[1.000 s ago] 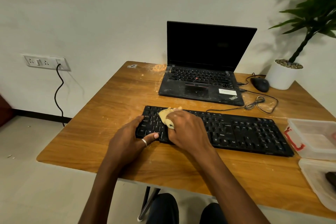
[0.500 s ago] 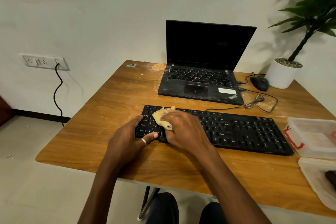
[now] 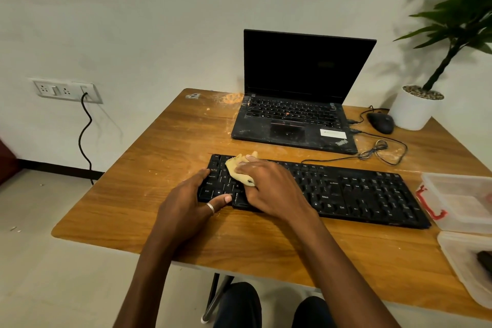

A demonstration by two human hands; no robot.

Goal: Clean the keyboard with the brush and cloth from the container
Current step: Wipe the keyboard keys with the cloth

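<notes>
Yellow cloth (image 3: 235,169) gripped in right hand (image 3: 269,189), pressed on left keys of keyboard (image 3: 359,192). Left hand (image 3: 186,202) clasps keyboard's left end, thumb on keys. Risk: hard rubbing snags keycap, lifts it.

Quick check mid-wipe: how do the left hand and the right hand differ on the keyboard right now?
The left hand grips the left end of the keyboard and holds no cloth; the right hand holds the yellow cloth bunched against the keys. The left hand wears a ring; none shows on the right hand. Both are on the keyboard's left part.
</notes>
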